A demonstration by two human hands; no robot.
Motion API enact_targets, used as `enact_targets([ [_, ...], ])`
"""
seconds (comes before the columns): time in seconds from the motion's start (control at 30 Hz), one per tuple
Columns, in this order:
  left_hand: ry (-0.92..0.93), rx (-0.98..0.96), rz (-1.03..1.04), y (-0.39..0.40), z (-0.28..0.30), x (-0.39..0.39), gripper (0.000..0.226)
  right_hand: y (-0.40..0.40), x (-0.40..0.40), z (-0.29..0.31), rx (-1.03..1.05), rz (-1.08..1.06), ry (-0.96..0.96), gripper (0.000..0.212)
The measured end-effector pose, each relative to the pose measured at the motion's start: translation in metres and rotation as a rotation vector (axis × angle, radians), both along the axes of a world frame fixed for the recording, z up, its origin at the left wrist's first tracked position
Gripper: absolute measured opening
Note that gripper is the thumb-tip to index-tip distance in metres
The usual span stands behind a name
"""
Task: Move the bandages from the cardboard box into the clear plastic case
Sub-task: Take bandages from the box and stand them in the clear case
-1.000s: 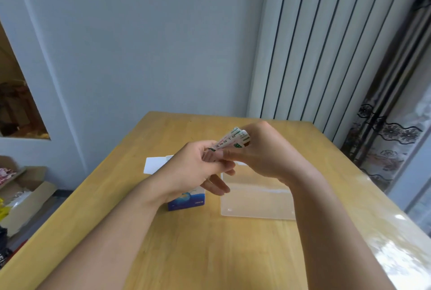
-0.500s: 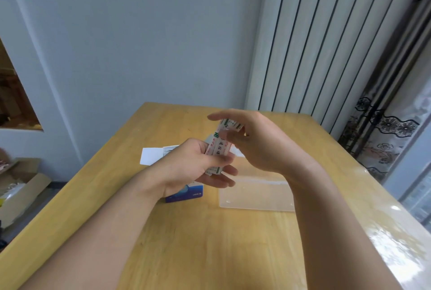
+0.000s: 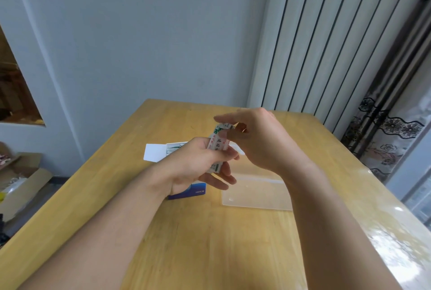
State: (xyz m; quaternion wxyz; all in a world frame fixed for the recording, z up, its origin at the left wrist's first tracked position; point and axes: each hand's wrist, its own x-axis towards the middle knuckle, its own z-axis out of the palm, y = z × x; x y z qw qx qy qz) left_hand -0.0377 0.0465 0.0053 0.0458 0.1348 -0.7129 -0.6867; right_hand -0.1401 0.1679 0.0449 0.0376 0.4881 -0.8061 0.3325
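Observation:
A small stack of wrapped bandages [image 3: 219, 143] stands nearly upright above the table, white with green and red print. My left hand [image 3: 200, 168] grips its lower part. My right hand [image 3: 258, 140] pinches the top end between thumb and fingers. Below my left hand lies the blue and white cardboard box [image 3: 186, 193], its white flap [image 3: 155, 152] open toward the back, with more bandages showing inside. The clear plastic case [image 3: 254, 196] lies flat on the table under my right wrist, partly hidden by it.
The wooden table [image 3: 210, 243] reaches from the near edge to the grey wall. A radiator-like ribbed panel [image 3: 326, 44] and a patterned curtain [image 3: 391, 131] stand at the right. Open cardboard boxes [image 3: 21, 182] sit on the floor at the left.
The bandage stack has turned from lying slanted to nearly upright. My right hand shifted from covering it to pinching its top, and both hands rose slightly.

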Motion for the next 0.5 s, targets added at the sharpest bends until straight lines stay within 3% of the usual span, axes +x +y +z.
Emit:
enact_targets([
  [0.1, 0.004, -0.039, 0.008, -0.001, 0.0, 0.0, 0.016, -0.004, 0.003, -0.002, 0.096, 0.075, 0.056, 0.036],
  [0.2, 0.019, -0.084, 0.07, -0.004, 0.001, -0.001, 0.023, -0.005, 0.003, -0.003, -0.014, 0.081, 0.073, 0.039],
  [0.33, 0.097, -0.19, 0.388, -0.034, 0.008, 0.003, 0.038, -0.007, 0.0, -0.006, -0.162, -0.047, 0.123, 0.03],
  [0.5, 0.153, -0.176, 0.645, -0.069, -0.009, 0.006, 0.046, -0.031, 0.011, -0.02, 0.042, -0.045, 0.147, 0.016],
])
